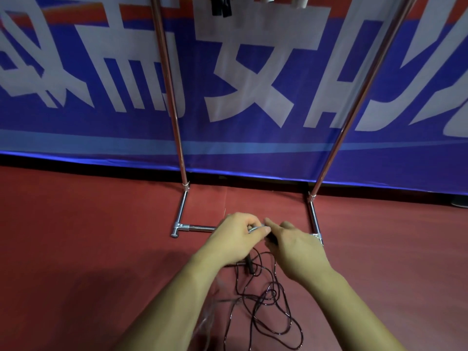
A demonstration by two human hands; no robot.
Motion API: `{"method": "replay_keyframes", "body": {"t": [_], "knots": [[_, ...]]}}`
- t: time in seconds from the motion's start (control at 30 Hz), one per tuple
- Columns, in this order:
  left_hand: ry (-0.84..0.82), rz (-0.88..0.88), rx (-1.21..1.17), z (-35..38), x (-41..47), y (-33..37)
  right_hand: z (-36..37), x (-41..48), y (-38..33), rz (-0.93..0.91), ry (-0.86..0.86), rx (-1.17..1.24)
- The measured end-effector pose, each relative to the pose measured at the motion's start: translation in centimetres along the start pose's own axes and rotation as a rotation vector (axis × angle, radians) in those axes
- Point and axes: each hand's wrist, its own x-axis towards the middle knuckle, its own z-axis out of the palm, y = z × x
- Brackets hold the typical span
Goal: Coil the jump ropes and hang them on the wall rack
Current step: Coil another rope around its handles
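From my feed, both hands meet at the middle of the view, just in front of the low crossbar of the metal rack (178, 127). The left hand (235, 236) has its grip closed round a short silvery piece (254, 228), fingers curled over it and thumb pressed alongside. The right hand (296, 249) comes in from 4 o'clock, its index finger stretched out to touch the left hand's fingertips. Something dark shows under its thumb, but I cannot tell whether that grip is closed on anything or merely resting there.

The jump rope (268, 307) is a thin dark cord. It drops from under the hands and lies in loose, overlapping loops on the red floor (76, 236) toward 6 o'clock, between the 2 forearms. A dark handle (250, 266) hangs just below the left wrist, tilted slightly, with the cord running past it.

The rack's 2 shiny uprights rise toward 11 and 1 o'clock, against a blue banner (253, 84) with large white characters. At 12 o'clock (right at the frame's top edge) a few black pieces (221, 7) hang down between the uprights; they are too cropped to identify.
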Motion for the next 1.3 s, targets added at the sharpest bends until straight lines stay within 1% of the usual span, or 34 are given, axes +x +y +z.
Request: {"method": "replay_keyframes", "body": {"t": [0.07,0.13,0.27,0.37,0.47,0.5,0.53,0.57,0.6,0.63,0.7,0.73,0.8,0.83,0.87,0.9,1.03,1.1,1.17,1.23,1.3], "knots": [[-0.035,-0.002,-0.001,-0.7,-0.1,-0.1,-0.4,-0.3,0.0,-0.038,-0.019,0.026],[-0.054,-0.005,-0.022,-1.3,0.0,-0.2,-0.8,-0.3,0.1,-0.049,0.014,0.044],[0.059,-0.084,-0.002,-2.7,0.2,-0.9,-1.5,-0.1,0.8,0.009,0.114,0.203],[0.065,-0.168,0.175,-3.1,0.3,-1.7,-2.0,0.0,1.3,0.048,0.171,0.301],[0.027,-0.35,0.389,-2.3,0.6,-2.7,-2.1,0.1,1.6,0.084,0.167,0.342],[0.02,-0.407,0.424,-2.0,0.7,-3.0,-2.0,0.2,1.6,0.078,0.164,0.351],[0.034,-0.419,0.418,-1.6,0.9,-3.3,-1.8,0.2,1.4,0.066,0.159,0.359],[0.056,-0.382,0.369,-1.4,1.1,-3.6,-1.5,0.2,1.3,0.055,0.159,0.365],[0.085,-0.306,0.294,-1.1,1.3,-3.8,-1.4,0.3,1.2,0.052,0.165,0.37],[0.117,-0.241,0.18,-0.9,1.5,-3.6,-1.3,0.3,1.1,0.056,0.178,0.372],[0.122,-0.202,-0.118,-1.0,1.8,-2.6,-1.6,0.5,1.2,0.08,0.211,0.396],[0.09,-0.208,-0.298,-1.0,1.8,-2.1,-1.8,0.5,1.3,0.093,0.227,0.444],[0.012,-0.237,-0.734,-0.7,1.8,-1.7,-2.2,0.5,1.4,0.102,0.242,0.6],[-0.033,-0.259,-0.906,-0.4,1.7,-1.5,-2.4,0.4,1.4,0.094,0.242,0.667],[-0.073,-0.262,-0.959,-0.3,1.5,-1.2,-2.5,0.4,1.4,0.08,0.247,0.715],[-0.097,-0.235,-0.938,0.0,1.3,-0.8,-2.7,0.4,1.4,0.064,0.263,0.749],[-0.1,-0.122,-0.52,0.6,1.4,-0.9,-3.2,0.5,2.0,0.076,0.374,0.822],[-0.113,-0.138,-0.337,0.8,1.3,-1.7,-3.2,0.4,2.3,0.102,0.397,0.832],[-0.11,-0.199,-0.219,0.8,1.2,-3.0,-2.9,0.4,2.3,0.115,0.401,0.836],[-0.082,-0.295,-0.238,0.9,1.1,-3.9,-2.7,0.4,2.1,0.125,0.398,0.836],[-0.032,-0.427,-0.365,0.9,1.2,-4.7,-2.8,0.5,1.9,0.133,0.399,0.853]]}}
